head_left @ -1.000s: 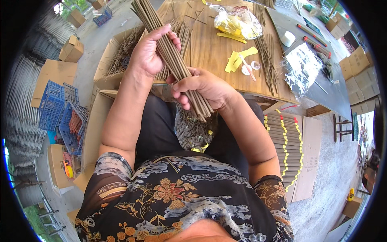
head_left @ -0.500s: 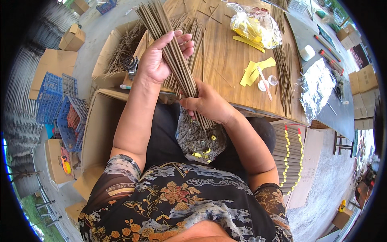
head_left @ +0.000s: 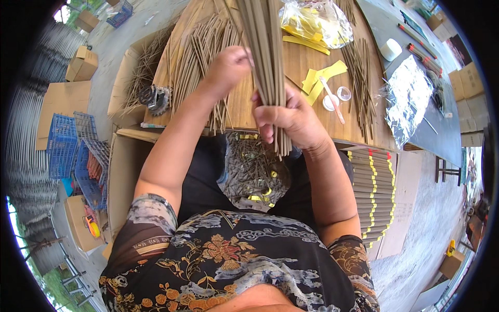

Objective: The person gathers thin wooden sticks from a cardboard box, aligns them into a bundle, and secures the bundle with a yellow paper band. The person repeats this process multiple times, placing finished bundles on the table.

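My right hand (head_left: 289, 118) is wrapped round the lower part of a bundle of thin brown incense sticks (head_left: 266, 57), held almost upright above the table's near edge. The bundle's lower ends stick out below my fist, and its top runs out of view. Left of the bundle, my left hand (head_left: 228, 67) is closed, its fingertips pinching a single incense stick (head_left: 240, 28) that slants away from the rest. Behind my left hand, many loose incense sticks (head_left: 195, 67) lie on the wooden table (head_left: 236, 112).
Yellow paper strips (head_left: 312, 86), a small white pot (head_left: 329, 103) and a plastic bag (head_left: 317, 23) lie on the table. More sticks (head_left: 364, 88) lie at its right. A lined bin (head_left: 249, 177) with scraps sits between my knees. Banded bundles (head_left: 371, 192) stand at the lower right.
The bundle has swung more upright and moved right and closer in my right hand. My left hand has let go of the bundle's upper part and closed on one stick beside it.
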Demonstrator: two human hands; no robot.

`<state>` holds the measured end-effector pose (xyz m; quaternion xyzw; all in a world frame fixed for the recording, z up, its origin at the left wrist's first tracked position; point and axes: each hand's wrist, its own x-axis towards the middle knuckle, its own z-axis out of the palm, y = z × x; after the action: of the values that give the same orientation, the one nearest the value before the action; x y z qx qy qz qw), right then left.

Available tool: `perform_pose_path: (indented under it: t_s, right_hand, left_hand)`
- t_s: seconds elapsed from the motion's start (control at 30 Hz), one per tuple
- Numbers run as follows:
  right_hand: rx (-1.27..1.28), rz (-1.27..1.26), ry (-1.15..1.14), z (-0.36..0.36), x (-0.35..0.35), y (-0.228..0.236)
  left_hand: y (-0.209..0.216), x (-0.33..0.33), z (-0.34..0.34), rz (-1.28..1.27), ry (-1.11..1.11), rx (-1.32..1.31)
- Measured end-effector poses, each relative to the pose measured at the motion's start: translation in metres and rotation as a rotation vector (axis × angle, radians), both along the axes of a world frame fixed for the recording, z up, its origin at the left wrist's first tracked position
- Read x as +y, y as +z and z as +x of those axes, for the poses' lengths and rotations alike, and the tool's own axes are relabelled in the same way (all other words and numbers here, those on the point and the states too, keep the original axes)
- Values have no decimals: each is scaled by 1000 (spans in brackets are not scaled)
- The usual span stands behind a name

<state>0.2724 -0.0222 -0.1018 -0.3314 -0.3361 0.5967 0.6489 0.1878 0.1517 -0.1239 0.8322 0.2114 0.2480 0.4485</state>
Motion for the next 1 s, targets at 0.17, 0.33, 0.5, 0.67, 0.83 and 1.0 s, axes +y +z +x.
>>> perform_pose_path:
  t_s: [0.17,0.33,0.5,0.67,0.83,1.0]
  right_hand:
    - [131,11,-56,22,1,-6]
    - [209,-27,-46,27,-2,-4]
    - [269,-9,-19,28,-1,-8]
    - [448,100,26,42,-2,-8]
    - [607,280,12,53,-2,-16]
    - [436,119,-50,52,-1,-12]
  left_hand:
    - [-79,40,53,335,-230,227]
    - [-81,47,68,343,-308,507]
    - [-72,40,63,273,-401,425]
    - [-36,48,48,831,-159,282]
    - [-42,41,56,818,-171,311]
    - [-62,31,71,779,-249,537]
